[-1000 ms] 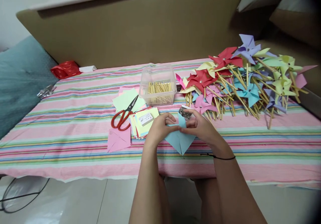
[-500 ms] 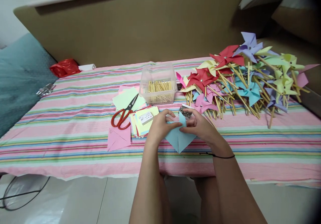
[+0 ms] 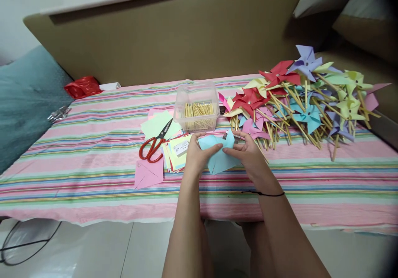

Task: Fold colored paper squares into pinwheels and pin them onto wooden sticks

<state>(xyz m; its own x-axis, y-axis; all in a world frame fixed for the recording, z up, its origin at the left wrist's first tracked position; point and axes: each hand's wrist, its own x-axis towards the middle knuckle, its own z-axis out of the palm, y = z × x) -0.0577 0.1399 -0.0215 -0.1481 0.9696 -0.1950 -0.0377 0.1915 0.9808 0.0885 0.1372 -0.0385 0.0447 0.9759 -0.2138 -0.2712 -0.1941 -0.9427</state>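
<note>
A light blue paper square [image 3: 221, 164] with a cut line in it is held between both hands, its upper corners curled inward. My left hand [image 3: 199, 151] grips its left side, thumb over the paper near the middle. My right hand [image 3: 248, 151] pinches the right part, thumb close to the other thumb. Just behind the paper a small dark and silver item [image 3: 226, 136] shows in part; I cannot make out its kind. Left of my hands lie a stack of coloured paper squares [image 3: 169, 153] with a small white box [image 3: 181, 147] on top, and red-handled scissors [image 3: 155, 142].
A clear plastic box [image 3: 197, 124] of short sticks stands behind my hands. Finished paper pinwheels [image 3: 280, 103] pile up at the right. A cut pink square [image 3: 148, 174] lies at front left, a red plastic bag [image 3: 82, 88] farther back. Striped cloth [image 3: 93, 157] covers the seat.
The blue paper has turned and lifted a little in my hands; its left upper corner now curls inward too. My left hand has shifted its hold to the paper's left side.
</note>
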